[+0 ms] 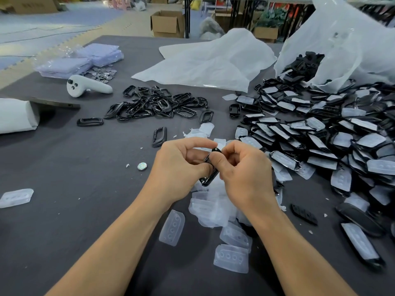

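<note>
Both hands meet over the middle of the dark table (81,236). The left hand (181,167) and the right hand (243,174) each have curled fingers and thumb pinched on one black frame (209,178), which is held on edge and tilted, its upper end between the two thumbs and its lower end showing below them. The frame is clear of the table surface.

Directly below the frame lies a loose pile of clear covers (213,210), with more single covers nearer the viewer. Just left of the frame a small shiny disc (142,166) rests on the table. Beyond the frame is a heap of bare frames (154,103), with a few strays near it. To the right of the frame spreads a large heap of covered frames (320,135), spilling from a plastic bag (346,45). Far beyond the frame lies a crumpled white sheet (209,60). Far left of the frame and beyond it are a white controller (85,86), a small pile of discs (102,73) and pale purple packets (85,58).
</note>
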Available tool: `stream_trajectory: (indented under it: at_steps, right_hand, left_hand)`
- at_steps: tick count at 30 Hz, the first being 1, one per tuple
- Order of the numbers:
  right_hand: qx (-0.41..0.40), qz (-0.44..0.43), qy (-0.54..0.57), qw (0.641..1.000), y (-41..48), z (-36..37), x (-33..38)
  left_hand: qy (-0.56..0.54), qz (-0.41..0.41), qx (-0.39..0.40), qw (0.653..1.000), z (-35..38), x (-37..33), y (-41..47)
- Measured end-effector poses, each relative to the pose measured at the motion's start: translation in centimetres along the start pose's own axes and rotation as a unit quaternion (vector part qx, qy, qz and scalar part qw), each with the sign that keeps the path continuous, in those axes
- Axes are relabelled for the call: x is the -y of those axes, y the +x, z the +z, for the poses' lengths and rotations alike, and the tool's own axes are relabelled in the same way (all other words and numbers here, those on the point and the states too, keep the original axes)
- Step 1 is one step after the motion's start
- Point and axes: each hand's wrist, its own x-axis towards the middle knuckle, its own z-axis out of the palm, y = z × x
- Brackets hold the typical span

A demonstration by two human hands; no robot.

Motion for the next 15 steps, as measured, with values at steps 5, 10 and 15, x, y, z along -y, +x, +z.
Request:
stream_trajectory:
  at_steps: [5,10,15]
  right_hand:
    - [-0.04,-0.022,0.014,0.999,-0.28,-0.14,0.28]
    - [-0.014,0.008,0.11,0.994,-0.18,-0.38,0.61]
    - [0.036,0.002,0.077,0.996,0.02,-0.61,0.63]
  left_hand:
    - [-0.058,-0.023,-0.005,0.998,0.23,0.04,-0.04]
    - [-0.039,-0.004,-0.049,0.998,0.15,-0.19,-0.01]
    - [0.04,0.035,-0.07,0.996,-0.13,-0.03,0.07]
